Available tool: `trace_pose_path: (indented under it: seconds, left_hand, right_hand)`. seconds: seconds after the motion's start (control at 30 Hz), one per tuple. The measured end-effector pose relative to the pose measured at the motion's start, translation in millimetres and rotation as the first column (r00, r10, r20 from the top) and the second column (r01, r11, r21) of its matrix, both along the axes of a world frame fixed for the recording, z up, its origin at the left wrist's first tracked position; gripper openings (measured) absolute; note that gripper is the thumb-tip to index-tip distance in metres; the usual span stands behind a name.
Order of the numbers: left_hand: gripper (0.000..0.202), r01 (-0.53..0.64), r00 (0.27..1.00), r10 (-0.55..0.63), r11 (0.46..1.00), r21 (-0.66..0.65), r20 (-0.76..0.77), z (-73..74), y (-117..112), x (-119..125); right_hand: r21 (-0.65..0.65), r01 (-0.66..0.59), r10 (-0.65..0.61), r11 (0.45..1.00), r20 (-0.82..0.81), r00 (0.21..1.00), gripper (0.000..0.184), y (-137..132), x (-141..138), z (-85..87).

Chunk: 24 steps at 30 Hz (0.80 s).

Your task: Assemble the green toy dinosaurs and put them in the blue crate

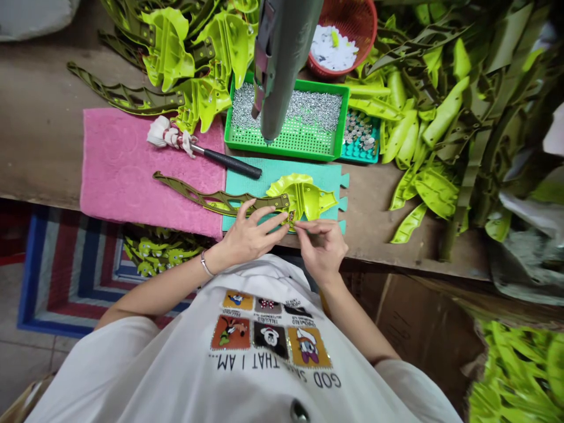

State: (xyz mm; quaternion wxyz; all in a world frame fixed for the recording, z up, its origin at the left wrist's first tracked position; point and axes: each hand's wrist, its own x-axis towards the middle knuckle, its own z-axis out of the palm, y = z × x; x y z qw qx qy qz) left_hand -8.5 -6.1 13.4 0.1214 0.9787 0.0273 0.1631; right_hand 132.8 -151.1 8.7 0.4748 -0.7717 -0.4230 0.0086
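Olive green plastic arm (220,201) lies joined to a lime green plastic piece (308,200) on a teal mat (326,173), near the front edge of the wood bench (374,249). In the head view, the left hand (249,238) is half closed and holds the arm down. The right hand (321,249) pinches a tiny shiny bit (291,218) at the joint.

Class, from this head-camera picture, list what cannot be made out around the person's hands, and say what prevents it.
Head view:
- Small metal piece: too small, and partly covered by the right hand.
- Olive plastic piece: the left hand covers part of it.
- Green screw tray: partly hidden by the grey-green overhead tool, itself cut off by the top edge.
- Teal tray: its contents are too small to identify.
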Motion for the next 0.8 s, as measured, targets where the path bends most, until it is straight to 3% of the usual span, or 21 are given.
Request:
trace_pose_path:
  seconds: [0.13,0.33,0.53,0.8]
  left_hand:
    - [0.032,-0.005,0.999,0.003,0.998,-0.059,-0.034,-1.5,0,-1]
    - [0.03,0.002,1.0,-0.002,1.0,0.008,-0.007,-1.2,0,-1]
    - [0.034,0.005,1.0,-0.006,0.998,-0.056,-0.022,-1.3,0,-1]
    - [0.044,-0.024,0.999,0.023,1.0,-0.004,-0.026,-3.1,-8,0]
  right_hand:
    - [-0.091,0.058,-0.07,0.994,-0.132,0.989,0.02,0,-1,5.0]
    - [-0.215,0.137,-0.176,0.967,-0.176,0.969,0.02,1,-2,11.6]
    - [-0.232,0.136,-0.183,0.963,-0.192,0.964,0.015,1,-1,8.4]
    - [-0.257,0.18,-0.253,0.95,-0.286,0.924,0.019,6,-3,5.4]
